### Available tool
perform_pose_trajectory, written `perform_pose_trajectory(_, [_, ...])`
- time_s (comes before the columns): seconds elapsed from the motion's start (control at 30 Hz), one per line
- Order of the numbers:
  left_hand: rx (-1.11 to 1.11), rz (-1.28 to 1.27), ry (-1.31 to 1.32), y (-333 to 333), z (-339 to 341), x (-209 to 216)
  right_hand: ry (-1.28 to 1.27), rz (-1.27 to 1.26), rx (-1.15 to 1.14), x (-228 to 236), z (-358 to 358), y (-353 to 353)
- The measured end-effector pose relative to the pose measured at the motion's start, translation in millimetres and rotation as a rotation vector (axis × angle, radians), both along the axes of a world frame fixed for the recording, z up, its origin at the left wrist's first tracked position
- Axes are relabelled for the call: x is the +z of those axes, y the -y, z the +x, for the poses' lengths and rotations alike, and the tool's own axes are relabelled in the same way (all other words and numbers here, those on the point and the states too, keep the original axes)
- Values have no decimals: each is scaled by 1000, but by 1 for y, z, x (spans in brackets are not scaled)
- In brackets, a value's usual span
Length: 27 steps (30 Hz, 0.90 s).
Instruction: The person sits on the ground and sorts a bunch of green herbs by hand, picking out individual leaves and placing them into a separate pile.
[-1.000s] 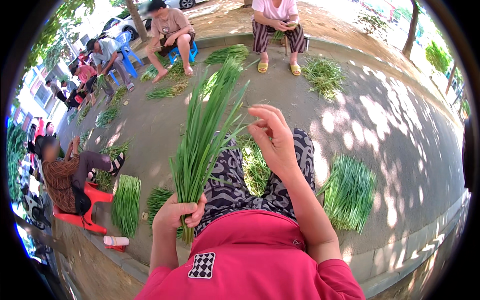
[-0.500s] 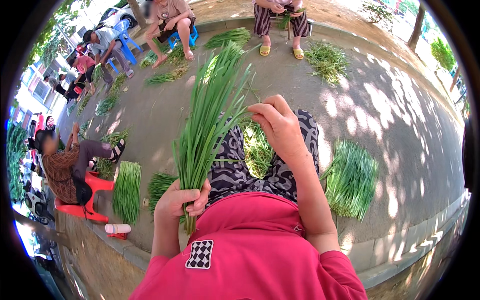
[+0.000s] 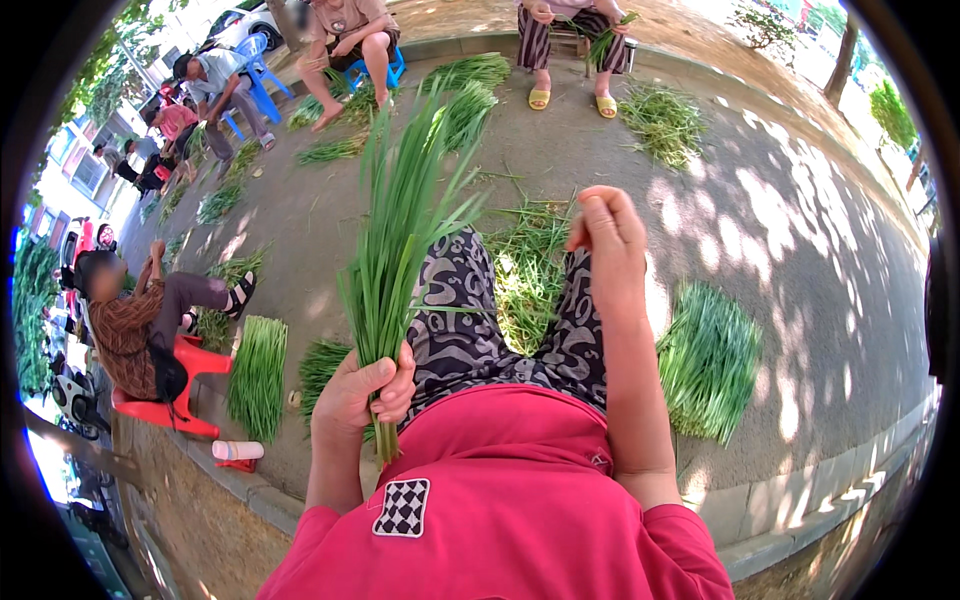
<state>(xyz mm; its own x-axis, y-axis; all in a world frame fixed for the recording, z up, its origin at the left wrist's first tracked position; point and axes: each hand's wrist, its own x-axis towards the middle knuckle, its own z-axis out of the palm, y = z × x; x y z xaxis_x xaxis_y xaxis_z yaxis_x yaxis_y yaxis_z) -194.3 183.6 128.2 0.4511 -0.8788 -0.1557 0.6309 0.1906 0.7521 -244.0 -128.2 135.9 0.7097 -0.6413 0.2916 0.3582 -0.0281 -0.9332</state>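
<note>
My left hand [image 3: 367, 390] is wrapped round the lower stems of a bunch of garlic chives [image 3: 400, 225]. The long flat green leaves stand up from the fist and fan out at the top, and the stem ends poke out below. A few leaves stick out sideways toward the right. Apart from the bunch, my right hand [image 3: 610, 225] is raised over my right knee with thumb and fingers pressed together. Whether anything thin is pinched there cannot be made out. Between my legs lies a loose heap of green and yellowish trimmings [image 3: 525, 270].
Neat chive piles lie on the pavement, one at right [image 3: 710, 365], another at left [image 3: 258, 380]. A person on a red stool [image 3: 185, 385] sits at left, near a pink-white bottle [image 3: 238, 450]. More people sit at the back, one in yellow slippers [image 3: 540, 99], among scattered greens [image 3: 660, 122].
My right hand has moved away from the leaves, to the right, and its fingers have drawn in. The left hand keeps its hold on the bunch, almost in place.
</note>
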Motion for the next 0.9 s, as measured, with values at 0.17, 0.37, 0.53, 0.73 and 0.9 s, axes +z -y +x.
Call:
perform_pose_trajectory(0.17, [17,57,44,3,1,5,-5,-191,-81,2,-7,3])
perform_pose_trajectory(0.37, [31,206,118,10,-5,9,154,-630,49,22,-8,-31])
perform_pose_trajectory(0.53, [-3,266,145,14,-5,12,170,-809,107,27,-4,-57])
perform_pose_trajectory(0.73, [-2,275,159,14,-5,11,174,-951,87,18,0,-59])
perform_pose_trajectory(0.9, [11,265,138,13,-5,10,181,-894,137,18,-2,-60])
